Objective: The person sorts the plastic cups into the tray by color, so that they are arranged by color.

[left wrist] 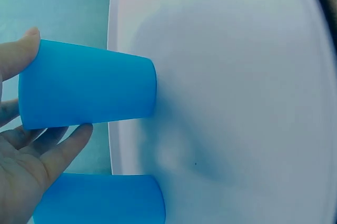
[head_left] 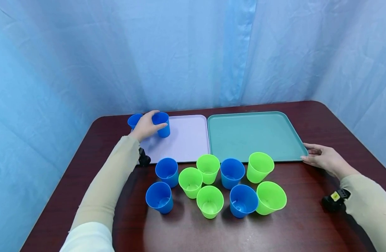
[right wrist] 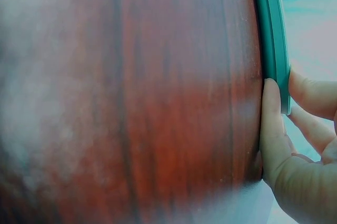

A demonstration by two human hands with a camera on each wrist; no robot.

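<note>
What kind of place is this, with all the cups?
Probably a staged recording set, not a home: pale blue cloth hangs all round a brown table, bare but for two trays and plastic cups, and a small camera is strapped to the right wrist.

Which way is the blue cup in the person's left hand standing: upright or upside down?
Upright. The blue cup stands mouth up on the lilac tray, and the left hand grips its side, thumb and fingers around it.
</note>
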